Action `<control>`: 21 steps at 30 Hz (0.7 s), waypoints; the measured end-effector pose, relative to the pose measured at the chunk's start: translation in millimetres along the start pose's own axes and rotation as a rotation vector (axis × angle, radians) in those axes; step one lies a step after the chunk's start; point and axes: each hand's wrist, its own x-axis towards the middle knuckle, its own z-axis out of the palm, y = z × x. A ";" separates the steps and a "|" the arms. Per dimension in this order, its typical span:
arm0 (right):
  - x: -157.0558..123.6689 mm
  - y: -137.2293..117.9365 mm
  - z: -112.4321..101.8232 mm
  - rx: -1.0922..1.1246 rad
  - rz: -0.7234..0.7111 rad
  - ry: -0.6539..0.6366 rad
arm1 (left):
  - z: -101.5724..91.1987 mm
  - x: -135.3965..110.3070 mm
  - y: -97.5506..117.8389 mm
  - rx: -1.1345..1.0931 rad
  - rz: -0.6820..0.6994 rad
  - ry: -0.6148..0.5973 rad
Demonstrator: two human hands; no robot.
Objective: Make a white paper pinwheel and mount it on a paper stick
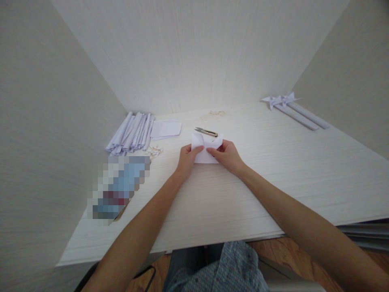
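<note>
A white paper sheet (207, 156), with its corners curling up, is held between both hands at the middle of the table. My left hand (187, 157) grips its left side, thumb lying on top. On the right side my right hand (227, 154) pinches it, thumb also on top and fingers partly hidden behind the paper. Just beyond the sheet lies a pair of thread snips (206, 132), blades pointing left.
At the left lie rolled paper tubes (132, 132), square paper sheets (166, 128), small whitish pieces (154, 151) and a blurred-out flat object (121, 188). Two paper pinwheels (281, 100) on paper sticks rest at the back right. Panels (209, 52) enclose the table (212, 211).
</note>
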 end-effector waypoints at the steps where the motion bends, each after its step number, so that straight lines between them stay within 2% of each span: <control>1: 0.0 0.3 -0.2 -0.011 -0.019 -0.004 | 0.2 0.0 -0.1 -0.002 -0.001 0.002; 12: 0.7 -0.2 -0.1 -0.089 -0.098 -0.008 | -0.6 2.4 -2.5 0.031 0.027 -0.002; 21: 1.5 0.8 -0.9 -0.029 -0.043 -0.026 | -2.2 -0.6 -4.9 0.189 0.153 0.004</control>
